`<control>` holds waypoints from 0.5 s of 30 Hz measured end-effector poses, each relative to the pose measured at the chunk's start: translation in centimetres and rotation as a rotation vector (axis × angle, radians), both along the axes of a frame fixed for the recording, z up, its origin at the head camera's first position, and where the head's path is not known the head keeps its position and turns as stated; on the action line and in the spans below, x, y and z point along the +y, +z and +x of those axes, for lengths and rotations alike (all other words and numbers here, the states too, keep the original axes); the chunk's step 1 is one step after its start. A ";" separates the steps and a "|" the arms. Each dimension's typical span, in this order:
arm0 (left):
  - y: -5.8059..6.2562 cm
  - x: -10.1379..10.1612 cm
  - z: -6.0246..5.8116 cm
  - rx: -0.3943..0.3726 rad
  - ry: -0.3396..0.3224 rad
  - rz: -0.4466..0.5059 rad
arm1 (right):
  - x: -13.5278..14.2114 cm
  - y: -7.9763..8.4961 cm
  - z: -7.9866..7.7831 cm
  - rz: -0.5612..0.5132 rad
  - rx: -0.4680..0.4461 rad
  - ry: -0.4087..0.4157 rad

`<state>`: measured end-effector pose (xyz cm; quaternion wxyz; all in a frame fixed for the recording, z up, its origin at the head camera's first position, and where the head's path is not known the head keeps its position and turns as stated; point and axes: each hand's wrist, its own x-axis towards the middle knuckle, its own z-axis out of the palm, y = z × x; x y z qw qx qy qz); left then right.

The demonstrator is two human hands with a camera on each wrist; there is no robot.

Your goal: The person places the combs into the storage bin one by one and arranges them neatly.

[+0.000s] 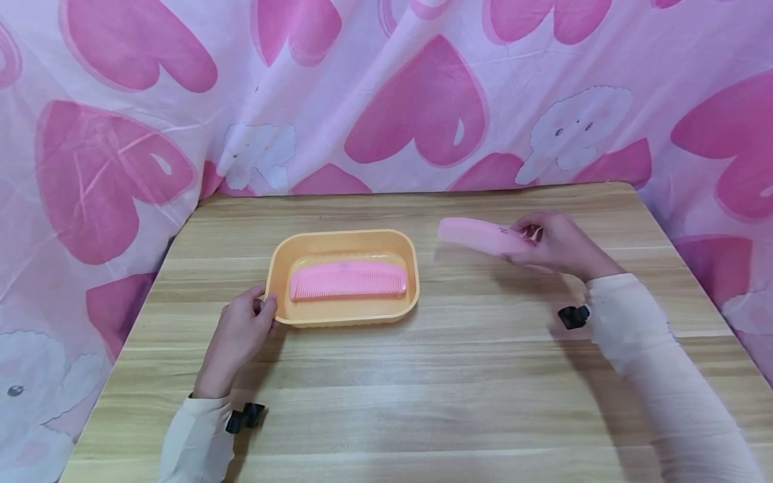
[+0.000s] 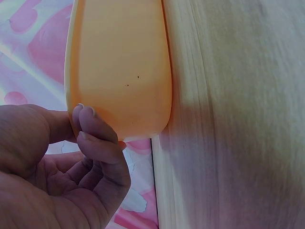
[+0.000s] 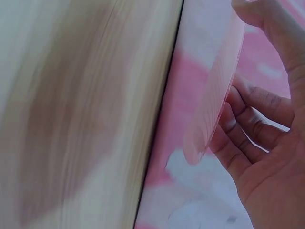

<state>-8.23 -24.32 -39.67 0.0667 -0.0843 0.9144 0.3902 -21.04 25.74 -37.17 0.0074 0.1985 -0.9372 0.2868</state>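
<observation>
A shallow orange-yellow plastic tray (image 1: pixel 342 320) with rounded corners sits on the table left of the middle. Inside it lies a pink comb (image 1: pixel 347 278), teeth toward the near side. My left hand (image 1: pixel 241 335) pinches the tray's left end at the near corner; in the left wrist view its thumb and fingers close on the rim of the tray (image 2: pixel 119 57). To the right, my right hand (image 1: pixel 555 245) grips a second pink comb (image 1: pixel 474 235) by one end and holds it over the table. The right wrist view shows this comb (image 3: pixel 214 90) between thumb and fingers.
The wood-grain table (image 1: pixel 392 402) ends at the back against a pink cloth (image 1: pixel 417 100) printed with hearts and white cartoon animals, which also hangs at both sides. Small black devices (image 1: pixel 574 316) are worn at both wrists.
</observation>
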 end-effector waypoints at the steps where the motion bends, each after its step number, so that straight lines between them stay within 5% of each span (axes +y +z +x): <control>1: 0.0 0.0 0.0 0.005 -0.002 -0.001 | -0.6 0.1 0.0 -0.005 -0.003 0.008; 15: 0.1 -0.1 0.0 0.026 -0.013 -0.010 | -9.9 1.6 -0.5 0.019 0.052 0.187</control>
